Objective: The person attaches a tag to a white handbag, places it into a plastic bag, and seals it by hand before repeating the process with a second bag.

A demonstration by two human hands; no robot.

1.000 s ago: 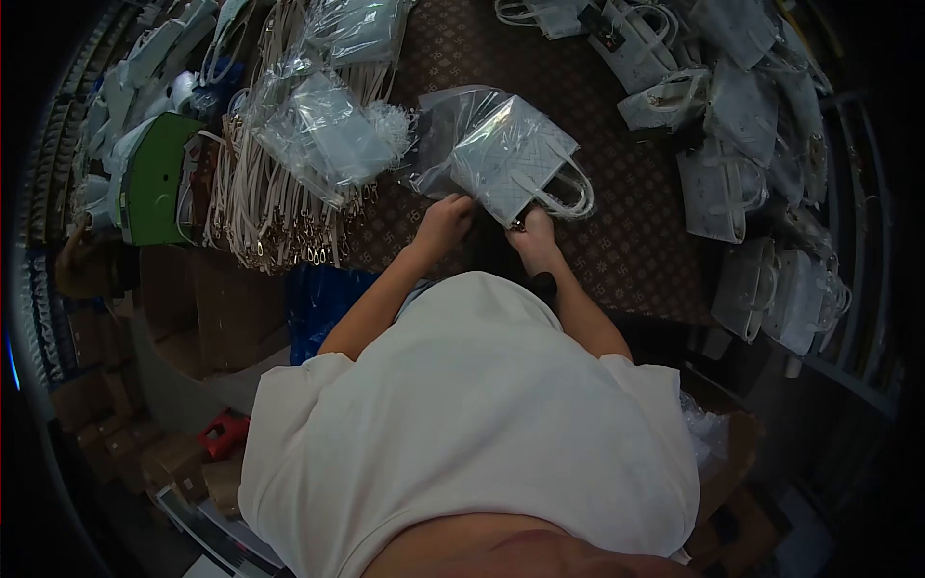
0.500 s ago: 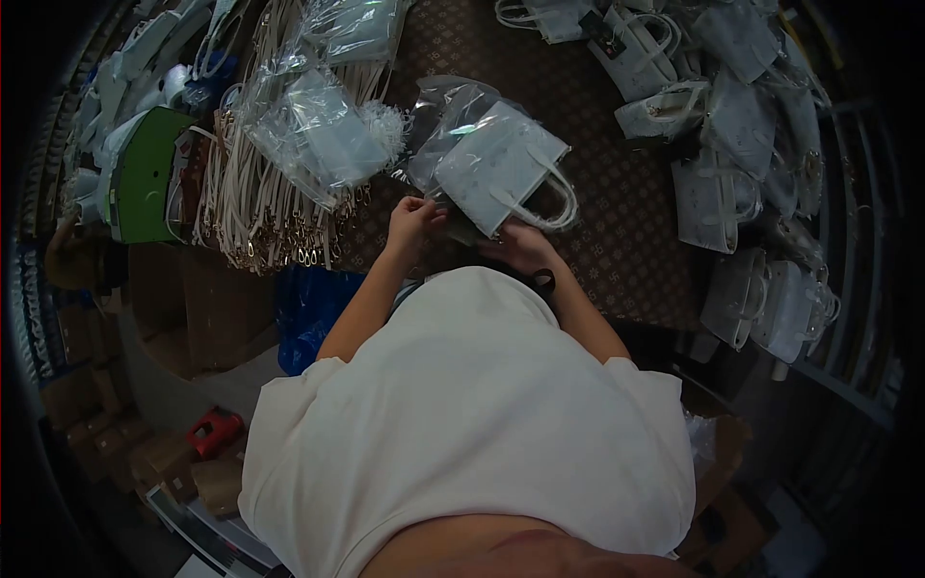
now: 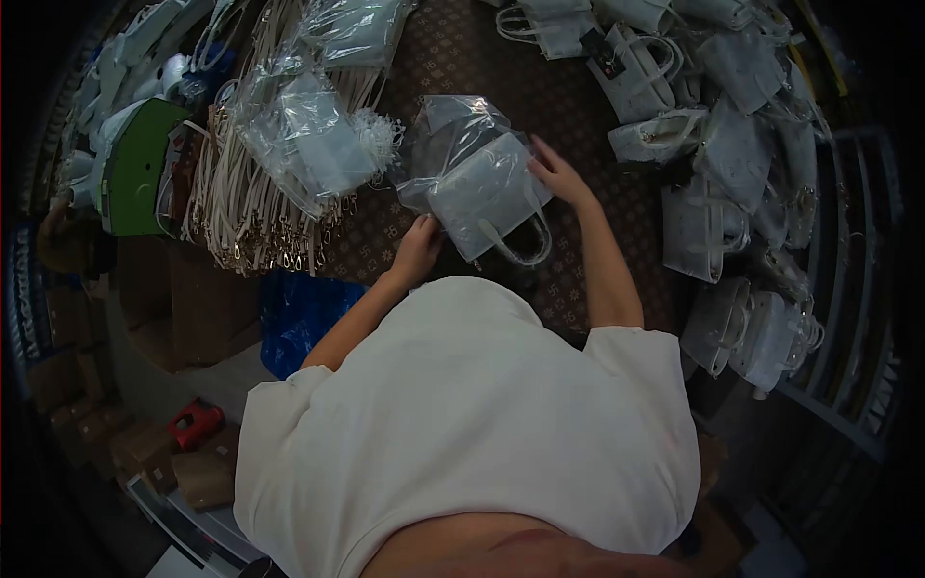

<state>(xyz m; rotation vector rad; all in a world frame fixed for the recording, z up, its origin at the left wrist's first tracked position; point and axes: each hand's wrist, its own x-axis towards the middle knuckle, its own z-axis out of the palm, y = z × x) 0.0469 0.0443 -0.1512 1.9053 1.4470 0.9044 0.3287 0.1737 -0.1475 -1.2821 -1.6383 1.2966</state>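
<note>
A white handbag (image 3: 482, 193) lies in front of me on the patterned brown cloth, its looped handle pointing toward my body. Clear plastic wrapping (image 3: 462, 125) surrounds it and spreads loosely past its far side. At the near left edge, my left hand (image 3: 417, 250) has its fingers closed on the plastic. My right hand (image 3: 562, 181) rests at the handbag's right edge, thumb and fingers apart and stretched out, touching the plastic-covered side.
To the left lies a bundle of pale straps (image 3: 241, 193) with gold clasps, topped by wrapped flat white pieces (image 3: 328, 144). A green panel (image 3: 145, 173) stands beyond it. Several wrapped white handbags (image 3: 737, 144) pile up on the right. A blue plastic bag (image 3: 299, 318) hangs below the table edge.
My right hand has moved from the handbag's near edge, by the handle, up to its right side. The handbag has shifted slightly toward me and left. My left hand has lowered slightly.
</note>
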